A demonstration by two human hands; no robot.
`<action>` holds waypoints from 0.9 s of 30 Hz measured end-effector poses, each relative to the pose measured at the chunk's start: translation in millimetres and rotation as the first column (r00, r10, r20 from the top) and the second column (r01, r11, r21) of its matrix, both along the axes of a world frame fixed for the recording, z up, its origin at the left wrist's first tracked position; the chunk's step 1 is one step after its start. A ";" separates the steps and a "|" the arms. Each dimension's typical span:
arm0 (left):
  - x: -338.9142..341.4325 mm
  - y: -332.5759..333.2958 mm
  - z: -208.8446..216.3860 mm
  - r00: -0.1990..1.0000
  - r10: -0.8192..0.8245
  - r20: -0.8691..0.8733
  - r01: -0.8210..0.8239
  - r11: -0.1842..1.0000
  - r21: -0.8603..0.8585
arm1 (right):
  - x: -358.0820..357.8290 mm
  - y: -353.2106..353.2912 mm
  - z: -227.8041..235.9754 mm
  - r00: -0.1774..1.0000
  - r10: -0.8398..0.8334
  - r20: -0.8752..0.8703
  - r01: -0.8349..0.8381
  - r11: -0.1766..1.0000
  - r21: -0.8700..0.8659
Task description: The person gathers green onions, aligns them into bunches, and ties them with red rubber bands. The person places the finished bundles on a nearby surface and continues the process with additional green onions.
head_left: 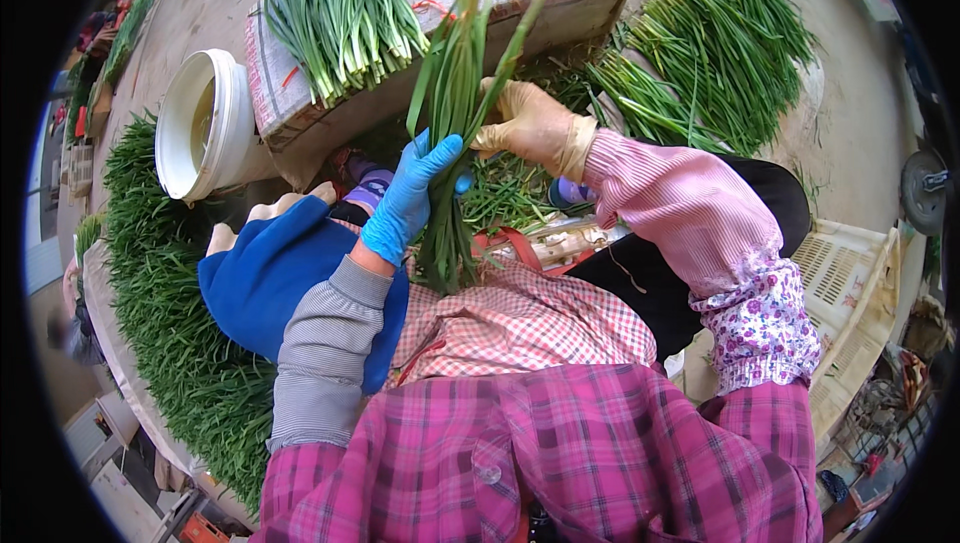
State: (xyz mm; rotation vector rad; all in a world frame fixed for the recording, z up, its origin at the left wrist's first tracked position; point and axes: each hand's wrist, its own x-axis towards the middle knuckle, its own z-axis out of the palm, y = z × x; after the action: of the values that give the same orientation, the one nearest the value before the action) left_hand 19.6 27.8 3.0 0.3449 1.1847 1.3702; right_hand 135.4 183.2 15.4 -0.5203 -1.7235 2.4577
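Observation:
My left hand [408, 201], in a blue glove, is wrapped round a bunch of garlic chives [453, 78] held upright over my lap. Its leaves splay out above and below the fist. On the right side of the same bunch, my right hand [538, 123] in a cream glove has its fingers bent in against the leaves; its fingertips are partly hidden. Behind the bunch, a sheaf of chives with pale stems [345, 18] lies on a wrapped box [545, 3]. Loose green trimmings [500, 193] are scattered between my feet.
A white bucket [240, 108] with some liquid tilts at the left beside the box. A large heap of chives [180, 313] runs along the left. Another pile [720, 53] lies at the far right. A cream plastic crate [850, 263] stands at my right, with a wheel [922, 191] beyond it.

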 end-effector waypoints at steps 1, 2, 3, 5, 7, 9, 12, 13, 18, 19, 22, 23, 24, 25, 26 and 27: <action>-1.6 1.3 -0.1 1.000 -0.011 -0.005 0.011 0.999 0.031 | 0.8 12.1 10.8 0.985 0.098 0.139 -0.115 0.987 0.114; -1.8 1.6 0.9 1.000 -0.022 -0.012 0.023 0.998 0.061 | 0.6 24.3 2.4 0.978 0.148 0.149 -0.178 0.962 0.207; 1.0 3.8 10.4 1.000 0.001 -0.022 0.000 0.998 0.061 | 5.7 34.6 7.0 0.966 0.103 0.236 -0.177 0.931 0.319; -2.9 0.6 6.7 1.000 0.008 0.017 -0.009 0.997 0.080 | 15.4 53.0 13.2 0.946 0.076 0.314 -0.207 0.890 0.406; -7.7 -1.4 0.1 0.998 -0.002 0.059 -0.004 0.996 0.091 | 19.9 61.0 24.2 0.954 0.113 0.277 -0.198 0.933 0.300; -6.6 -1.8 0.3 0.996 0.018 0.092 -0.026 0.997 0.079 | 18.8 59.5 33.7 0.977 -0.003 0.211 -0.042 0.977 0.210; -11.1 -4.5 -7.2 0.993 0.038 0.110 -0.045 0.997 0.064 | 13.9 59.5 30.2 0.977 -0.204 0.058 0.189 0.961 0.200; -15.7 -8.0 -11.0 0.993 0.049 0.106 -0.055 0.997 0.058 | 14.2 62.0 33.2 0.971 -0.235 0.043 0.214 0.935 0.282; -16.2 -8.5 -10.5 0.980 0.181 -0.082 -0.184 0.983 -0.023 | 35.6 108.3 48.0 0.921 -0.029 -0.389 -0.049 0.981 -0.190; -14.7 -6.2 -9.3 0.978 0.195 -0.075 -0.198 0.979 -0.041 | 39.7 106.0 62.1 0.897 0.087 -0.434 -0.141 0.985 -0.094; -1.9 0.5 -1.2 0.941 0.219 -0.256 -0.257 0.958 -0.125 | 17.1 76.7 53.5 0.998 -0.046 -0.040 0.061 0.817 0.573; 2.5 2.1 -0.9 0.933 0.259 -0.250 -0.293 0.950 -0.110 | 16.4 69.3 58.3 0.999 -0.045 0.015 0.029 0.831 0.556; 6.3 3.1 -3.8 0.915 0.274 -0.296 -0.301 0.952 -0.051 | 9.4 62.6 45.4 0.992 -0.124 -0.011 0.108 0.815 0.570; 9.4 1.3 -10.8 0.892 0.294 -0.343 -0.311 0.950 0.006 | 6.2 55.8 46.1 0.986 -0.167 -0.002 0.139 0.811 0.569; 12.5 -0.2 -14.6 0.866 0.317 -0.387 -0.318 0.946 0.063 | 6.0 51.0 46.6 0.978 -0.210 0.006 0.169 0.805 0.569; 13.7 0.6 -6.1 0.857 0.297 -0.422 -0.315 0.949 0.027 | 2.1 50.8 38.2 0.972 -0.226 -0.056 0.219 0.803 0.555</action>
State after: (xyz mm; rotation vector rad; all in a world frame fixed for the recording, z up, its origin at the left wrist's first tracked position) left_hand 33.2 28.4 -3.1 0.4519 1.6836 1.5907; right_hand 137.5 234.1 53.7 -0.6185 -2.1174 1.6723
